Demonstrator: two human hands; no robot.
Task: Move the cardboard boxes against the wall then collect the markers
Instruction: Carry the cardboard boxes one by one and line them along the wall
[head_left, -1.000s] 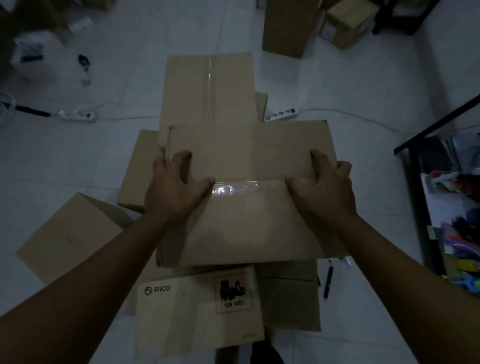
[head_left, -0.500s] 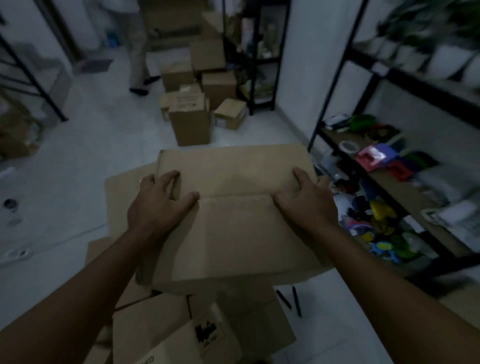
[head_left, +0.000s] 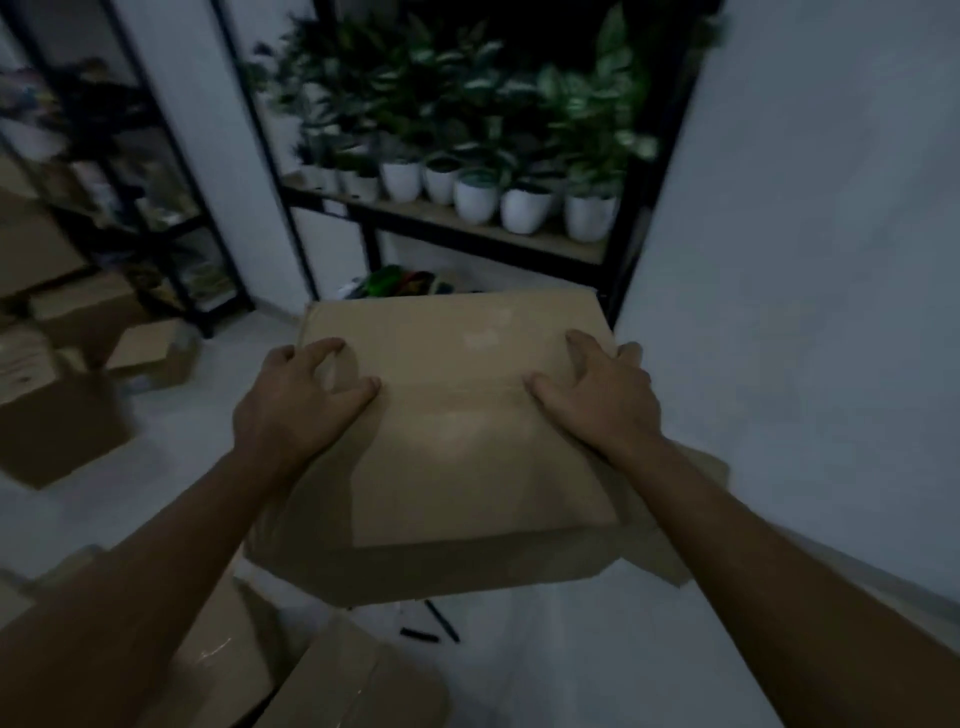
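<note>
I hold a brown taped cardboard box (head_left: 457, 431) off the floor in front of me. My left hand (head_left: 296, 400) grips its left edge and my right hand (head_left: 597, 395) grips its right edge, fingers over the top. The white wall (head_left: 805, 312) stands close on the right of the box. Two dark markers (head_left: 431, 626) lie on the pale floor just below the box. More cardboard boxes (head_left: 291, 675) sit on the floor at the lower left, under my left arm.
A black shelf rack (head_left: 467, 228) with several white pots of plants stands straight ahead; coloured items lie on its lower shelf. Another rack (head_left: 156, 218) and several cardboard boxes (head_left: 57, 415) fill the left side. Pale floor runs between them.
I have lifted the box off the stack and turned right with it. The view has swung from the floor pile to the plant rack and the wall.
</note>
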